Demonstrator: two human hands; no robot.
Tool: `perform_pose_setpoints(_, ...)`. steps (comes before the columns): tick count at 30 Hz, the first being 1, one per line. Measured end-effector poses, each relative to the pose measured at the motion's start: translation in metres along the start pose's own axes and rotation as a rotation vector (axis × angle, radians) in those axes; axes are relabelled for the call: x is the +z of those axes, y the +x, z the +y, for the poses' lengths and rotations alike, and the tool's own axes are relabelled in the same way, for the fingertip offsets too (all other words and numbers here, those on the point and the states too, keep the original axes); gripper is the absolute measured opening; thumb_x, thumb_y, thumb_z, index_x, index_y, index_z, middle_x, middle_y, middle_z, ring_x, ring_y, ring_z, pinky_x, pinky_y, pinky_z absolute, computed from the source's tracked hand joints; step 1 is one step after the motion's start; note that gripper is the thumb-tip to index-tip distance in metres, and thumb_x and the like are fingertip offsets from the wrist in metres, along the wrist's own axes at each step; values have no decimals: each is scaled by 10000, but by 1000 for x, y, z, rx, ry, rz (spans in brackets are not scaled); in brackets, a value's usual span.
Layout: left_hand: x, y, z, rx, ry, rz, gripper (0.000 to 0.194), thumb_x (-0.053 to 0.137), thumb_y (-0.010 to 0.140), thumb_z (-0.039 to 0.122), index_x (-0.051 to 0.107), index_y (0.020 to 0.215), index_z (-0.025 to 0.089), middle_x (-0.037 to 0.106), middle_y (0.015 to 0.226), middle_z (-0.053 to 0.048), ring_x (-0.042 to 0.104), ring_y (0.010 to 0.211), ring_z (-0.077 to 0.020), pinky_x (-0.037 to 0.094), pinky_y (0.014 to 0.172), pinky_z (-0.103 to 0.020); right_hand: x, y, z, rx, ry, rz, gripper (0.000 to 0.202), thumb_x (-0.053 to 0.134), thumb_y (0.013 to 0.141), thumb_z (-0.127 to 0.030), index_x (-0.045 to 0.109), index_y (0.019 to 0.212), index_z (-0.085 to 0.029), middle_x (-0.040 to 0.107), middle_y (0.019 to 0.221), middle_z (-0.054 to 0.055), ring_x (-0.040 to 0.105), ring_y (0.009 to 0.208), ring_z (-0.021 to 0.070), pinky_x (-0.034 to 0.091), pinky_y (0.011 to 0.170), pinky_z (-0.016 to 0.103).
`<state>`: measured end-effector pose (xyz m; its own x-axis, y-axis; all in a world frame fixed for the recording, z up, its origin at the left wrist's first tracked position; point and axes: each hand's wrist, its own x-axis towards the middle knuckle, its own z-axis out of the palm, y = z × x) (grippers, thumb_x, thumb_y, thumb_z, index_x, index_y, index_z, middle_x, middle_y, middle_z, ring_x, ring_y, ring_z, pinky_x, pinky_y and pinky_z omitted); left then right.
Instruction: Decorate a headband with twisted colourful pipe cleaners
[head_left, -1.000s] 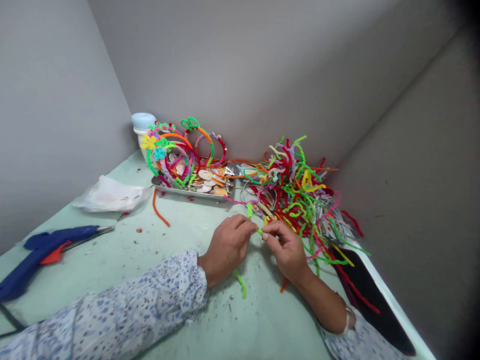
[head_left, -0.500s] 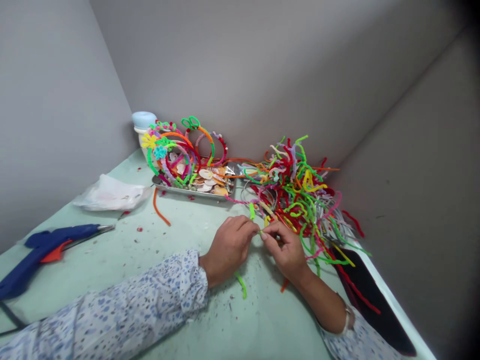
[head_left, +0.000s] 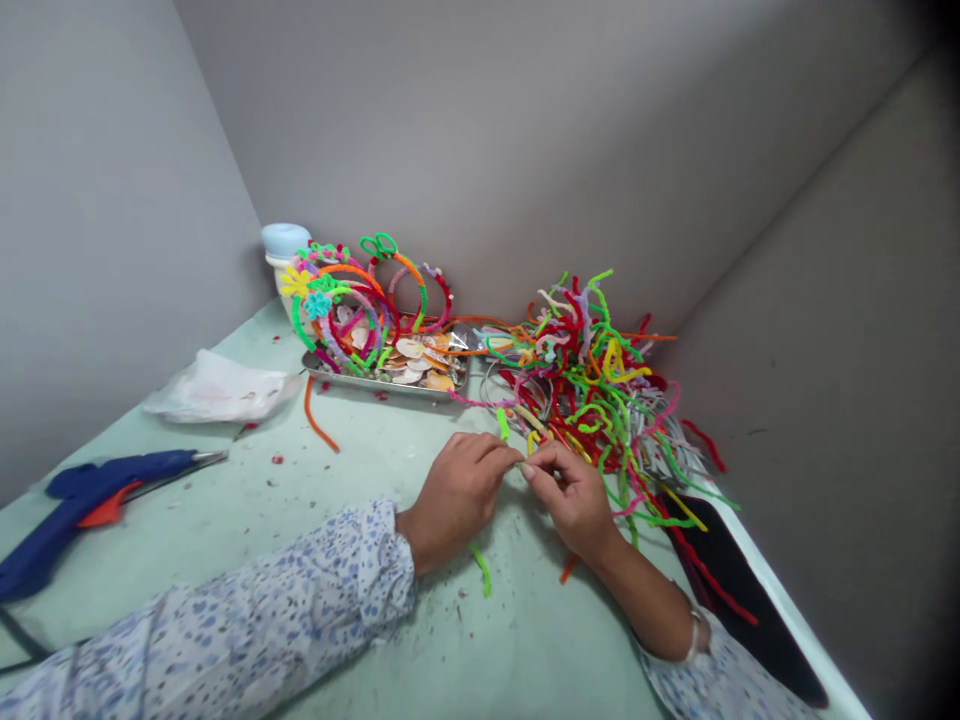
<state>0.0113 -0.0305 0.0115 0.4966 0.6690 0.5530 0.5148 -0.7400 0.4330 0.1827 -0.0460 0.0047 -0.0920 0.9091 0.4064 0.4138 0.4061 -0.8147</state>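
Note:
My left hand point(head_left: 460, 497) is closed over the table, thumb and forefinger pinched around a green pipe cleaner point(head_left: 503, 425). A bright green end sticks up beyond the fingers, and another green length point(head_left: 481, 572) shows below the hand. Whether these are one piece is hidden by the palm. My right hand point(head_left: 574, 502) meets the left at the fingertips, its thumb and forefinger closed on the same small green bit between them. Just behind the hands lies a tangled heap of coloured pipe cleaners point(head_left: 600, 400).
At the back, a metal tray point(head_left: 390, 385) holds shells, with pipe-cleaner headbands point(head_left: 352, 330) above it. A light-blue-topped container point(head_left: 286, 245) stands behind. On the left lie a plastic bag point(head_left: 221, 390) and a blue glue gun point(head_left: 112, 490). A black object point(head_left: 765, 600) lies right.
Both hands keep their pinch at nearly the same spot, the fingertips shifting only slightly. The whole view has moved a little.

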Motion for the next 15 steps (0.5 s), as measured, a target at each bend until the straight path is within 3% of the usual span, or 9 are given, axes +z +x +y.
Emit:
perform_pose_setpoints(7,-1,0,1,-21,3,13,185,425,888,140,583,974,180,610,905,-61,520,877,-190,376,786,-339,0,-1,-1,3,-6,-16,151,538,838,-272,549,710,-194,520,647,-20,486,597,126,391,549,238)
perform_pose_setpoints(13,-3,1,9,-117,-52,140,108,488,870,235,546,910,153,575,831,-59,497,801,-182,374,739,-332,2,-2,3,-40,-20,99,93,541,836,-256,558,768,-195,538,699,-11,505,648,134,406,590,246)
perform_pose_setpoints(15,-4,-1,13,-114,-50,129,123,488,869,253,562,873,155,558,783,-50,488,766,-178,365,711,-327,2,-2,4,-47,-32,125,86,540,840,-248,559,776,-195,534,703,-12,499,644,130,404,589,243)
